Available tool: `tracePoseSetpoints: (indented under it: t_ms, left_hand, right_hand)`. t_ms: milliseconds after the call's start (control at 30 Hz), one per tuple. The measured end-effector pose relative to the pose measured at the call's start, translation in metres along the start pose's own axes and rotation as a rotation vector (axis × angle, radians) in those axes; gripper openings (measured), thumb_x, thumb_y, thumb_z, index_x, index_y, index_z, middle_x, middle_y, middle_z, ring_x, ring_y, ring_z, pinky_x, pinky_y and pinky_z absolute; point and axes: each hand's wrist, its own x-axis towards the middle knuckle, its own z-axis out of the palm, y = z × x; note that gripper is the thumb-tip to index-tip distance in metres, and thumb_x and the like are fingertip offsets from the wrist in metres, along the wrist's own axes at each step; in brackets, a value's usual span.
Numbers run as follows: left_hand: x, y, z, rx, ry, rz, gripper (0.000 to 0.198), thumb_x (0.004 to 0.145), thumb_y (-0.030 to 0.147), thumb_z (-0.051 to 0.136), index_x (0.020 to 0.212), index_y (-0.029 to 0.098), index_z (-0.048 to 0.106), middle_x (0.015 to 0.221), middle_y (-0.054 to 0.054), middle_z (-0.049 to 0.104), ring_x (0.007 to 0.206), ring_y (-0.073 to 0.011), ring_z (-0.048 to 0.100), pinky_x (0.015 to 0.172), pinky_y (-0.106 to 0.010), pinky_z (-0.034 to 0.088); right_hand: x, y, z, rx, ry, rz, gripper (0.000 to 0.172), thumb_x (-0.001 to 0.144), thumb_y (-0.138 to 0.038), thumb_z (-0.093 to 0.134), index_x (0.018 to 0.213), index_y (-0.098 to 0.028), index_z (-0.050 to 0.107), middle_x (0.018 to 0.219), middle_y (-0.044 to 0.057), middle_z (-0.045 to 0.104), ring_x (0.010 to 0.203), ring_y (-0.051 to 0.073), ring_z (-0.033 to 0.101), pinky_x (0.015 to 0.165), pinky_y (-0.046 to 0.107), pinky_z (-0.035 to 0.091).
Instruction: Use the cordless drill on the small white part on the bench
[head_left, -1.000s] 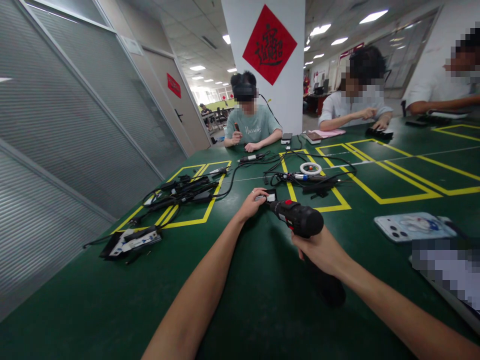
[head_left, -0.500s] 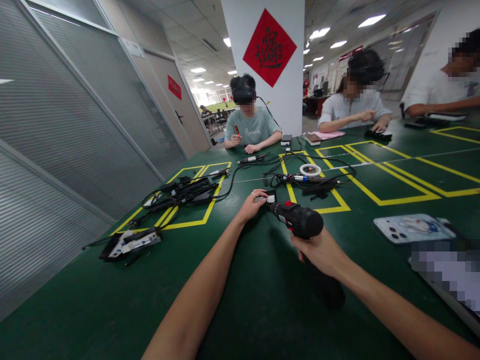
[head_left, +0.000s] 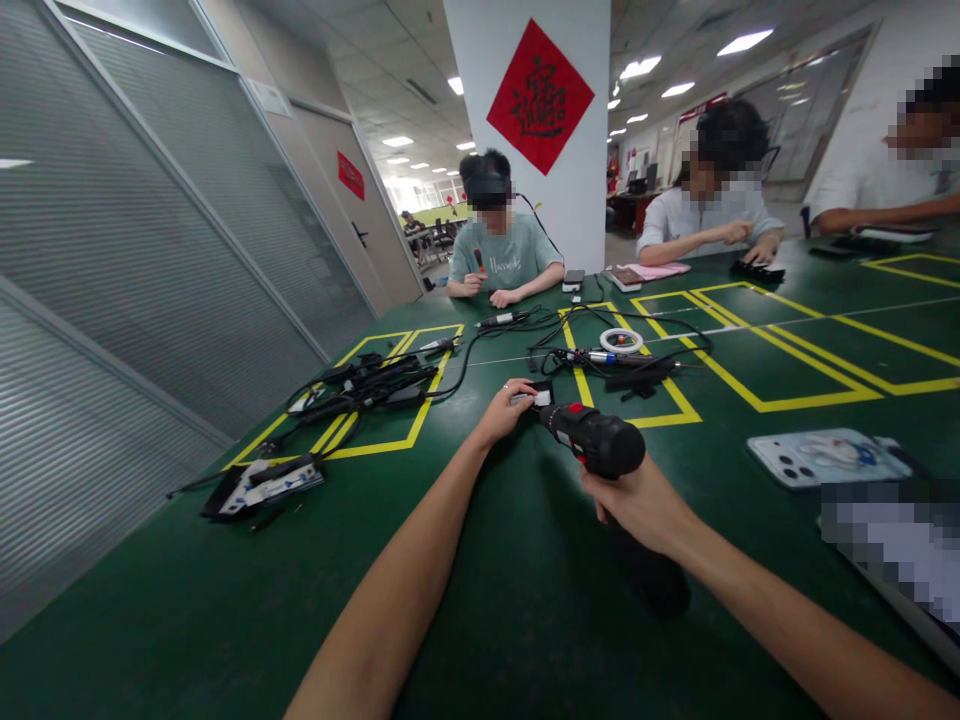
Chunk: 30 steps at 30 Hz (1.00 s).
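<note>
My right hand (head_left: 626, 495) is wrapped round the handle of a black cordless drill (head_left: 600, 440) with red accents, its chuck pointing left and away from me. In front of the chuck lies a small black and white piece (head_left: 543, 396) on the green table (head_left: 480, 640). My left hand (head_left: 506, 408) is closed on the left side of this piece, fingers pressed on it. The drill's tip is close to the piece; whether they touch I cannot make out.
Tangled black cables (head_left: 367, 385) lie at left, above a black and white item (head_left: 262, 488). Beyond my hands are a white ring (head_left: 621, 341) and corded tools (head_left: 600, 357). A phone (head_left: 829, 457) lies at right. Several people sit across the table.
My hands and the drill hold almost the same place. Across the table, the orange-handled tool in a person's hand has tilted and shifted slightly.
</note>
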Motion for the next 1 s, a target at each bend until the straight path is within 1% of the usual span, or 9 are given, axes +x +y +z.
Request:
tracePoseSetpoints:
  t_ms: [200,333,533,667,800,1000]
  left_hand:
    - [0.0001,-0.0018,-0.0006,-0.008,-0.005,0.005,0.018,0.08,0.024,0.048,0.09,0.018,0.062,0.115,-0.007,0.052,0.111,-0.019,0.046,0.1,-0.039,0.033]
    - [-0.0004,-0.0025,-0.0007,-0.016,-0.003,0.015,0.018,0.08,0.024,0.048,0.09,0.018,0.062,0.115,-0.007,0.052,0.111,-0.0185,0.046,0.1,-0.037,0.032]
    - [-0.0004,-0.0026,-0.0004,-0.021,-0.002,0.012,0.018,0.081,0.025,0.048,0.09,0.018,0.061,0.115,-0.007,0.052,0.111,-0.0189,0.046,0.1,-0.038,0.032]
    - [-0.0001,-0.0035,-0.0004,-0.025,-0.002,0.01,0.017,0.08,0.023,0.049,0.09,0.018,0.061,0.115,-0.007,0.052,0.111,-0.0195,0.046,0.1,-0.039,0.032]
    - [0.0,-0.0043,-0.0003,-0.031,-0.002,0.014,0.017,0.079,0.023,0.049,0.09,0.017,0.062,0.115,-0.007,0.052,0.111,-0.0194,0.046,0.1,-0.039,0.032]
    - [0.0001,-0.0028,-0.0006,-0.031,-0.007,0.007,0.017,0.08,0.023,0.049,0.089,0.017,0.062,0.114,-0.007,0.052,0.111,-0.0197,0.046,0.1,-0.039,0.032]
  right_hand:
    - [0.0004,-0.0012,-0.0001,-0.006,0.008,0.025,0.011,0.071,-0.023,0.051,0.078,-0.015,0.053,0.05,-0.002,0.051,0.046,0.011,0.051,0.046,0.021,0.037]
    - [0.0007,-0.0002,-0.0001,-0.017,0.0,0.009,0.009,0.072,-0.023,0.05,0.075,-0.015,0.053,0.049,-0.002,0.051,0.046,0.011,0.051,0.046,0.022,0.037]
    - [-0.0009,-0.0025,-0.0005,-0.02,-0.01,-0.017,0.011,0.072,-0.022,0.049,0.077,-0.015,0.055,0.05,-0.002,0.052,0.047,0.012,0.052,0.048,0.023,0.037]
    - [-0.0013,-0.0034,-0.0006,-0.021,-0.003,-0.006,0.009,0.071,-0.022,0.049,0.075,-0.015,0.054,0.049,-0.002,0.051,0.046,0.012,0.051,0.048,0.023,0.037]
    - [0.0003,-0.0008,-0.0005,-0.035,0.005,0.021,0.009,0.071,-0.023,0.049,0.072,-0.015,0.053,0.048,-0.002,0.05,0.045,0.012,0.05,0.047,0.023,0.036]
    - [0.0025,0.0033,-0.001,-0.042,-0.007,0.002,0.01,0.072,-0.023,0.048,0.074,-0.016,0.054,0.047,-0.002,0.05,0.045,0.011,0.05,0.048,0.022,0.037]
